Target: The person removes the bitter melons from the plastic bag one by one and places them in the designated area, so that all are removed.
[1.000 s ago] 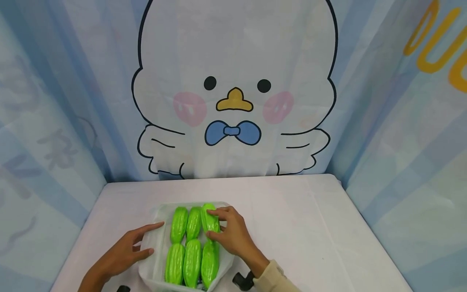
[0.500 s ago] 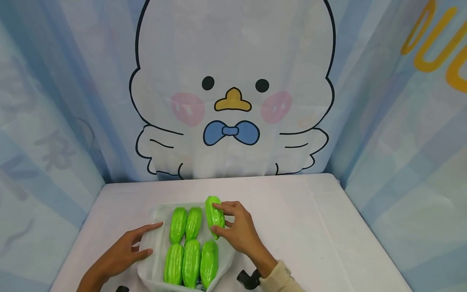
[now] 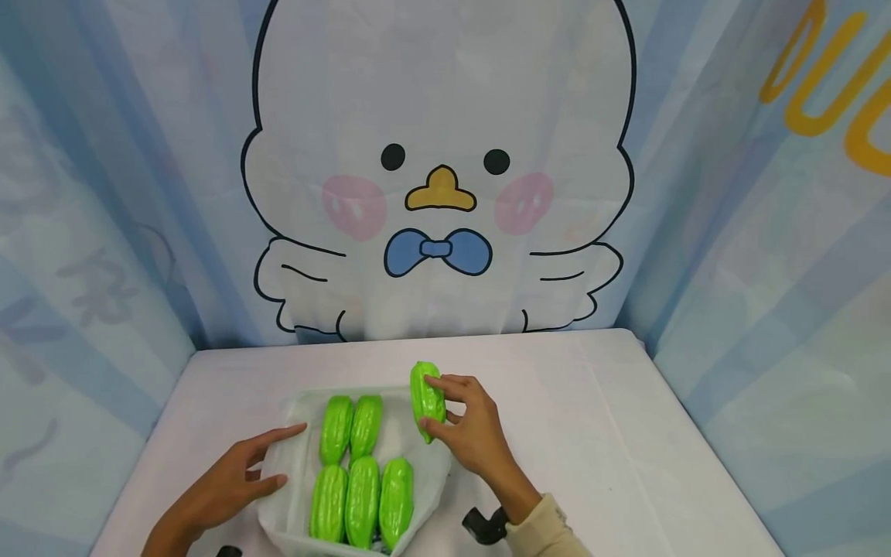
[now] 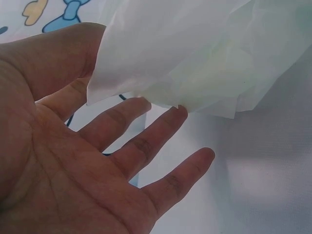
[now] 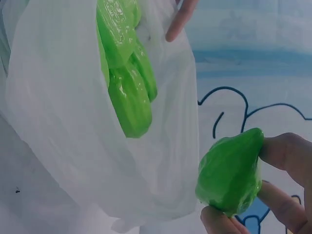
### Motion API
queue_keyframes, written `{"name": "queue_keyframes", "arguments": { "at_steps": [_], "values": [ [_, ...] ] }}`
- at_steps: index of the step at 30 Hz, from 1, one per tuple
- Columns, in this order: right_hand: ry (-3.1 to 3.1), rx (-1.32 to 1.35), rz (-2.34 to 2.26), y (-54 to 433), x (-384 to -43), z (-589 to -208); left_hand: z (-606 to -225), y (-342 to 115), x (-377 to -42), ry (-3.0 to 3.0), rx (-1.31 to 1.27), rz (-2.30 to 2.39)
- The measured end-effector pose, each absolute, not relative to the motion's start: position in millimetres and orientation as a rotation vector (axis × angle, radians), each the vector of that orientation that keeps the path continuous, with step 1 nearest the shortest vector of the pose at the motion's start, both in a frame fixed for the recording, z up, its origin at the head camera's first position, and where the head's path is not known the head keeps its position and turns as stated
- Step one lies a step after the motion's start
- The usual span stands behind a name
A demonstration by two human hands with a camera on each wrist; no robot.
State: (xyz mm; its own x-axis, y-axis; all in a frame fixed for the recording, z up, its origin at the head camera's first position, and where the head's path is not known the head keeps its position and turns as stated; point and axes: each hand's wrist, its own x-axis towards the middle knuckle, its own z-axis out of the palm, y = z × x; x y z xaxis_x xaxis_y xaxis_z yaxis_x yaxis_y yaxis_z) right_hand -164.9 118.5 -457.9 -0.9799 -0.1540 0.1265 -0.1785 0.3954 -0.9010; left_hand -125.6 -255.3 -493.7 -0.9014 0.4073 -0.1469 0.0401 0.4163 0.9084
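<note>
My right hand (image 3: 470, 424) pinches a glossy green ridged vegetable (image 3: 426, 398) between thumb and fingertips, over the far right corner of a white container (image 3: 426, 487). In the right wrist view the held vegetable (image 5: 229, 173) shows a pointed end, apart from the container's side. Several matching green vegetables (image 3: 362, 501) lie in two rows inside, with a gap at the far right. My left hand (image 3: 226, 480) rests at the container's left edge, fingers spread. In the left wrist view, straight fingers (image 4: 141, 146) touch the thin white sheet (image 4: 161, 58) that drapes over this edge.
A white-covered table (image 3: 592, 449) carries the container near its front. Behind stands a pale curtain (image 3: 445, 93) printed with a cartoon chick; more curtain closes off both sides. A black wrist mount (image 3: 485, 526) sits by the right sleeve (image 3: 546, 532).
My right hand has lifted the far right green vegetable out of its row and carried it up and to the right. My left hand has stayed at the container's edge.
</note>
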Motion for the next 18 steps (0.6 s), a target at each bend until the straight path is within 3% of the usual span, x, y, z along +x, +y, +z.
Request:
{"name": "queue_keyframes", "arguments": {
  "at_steps": [18],
  "values": [
    [-2.567, 0.082, 1.601, 147.6, -171.1, -471.0, -493.9, -258.0, -126.6, 2.337, 0.409, 1.47]
  ]
}}
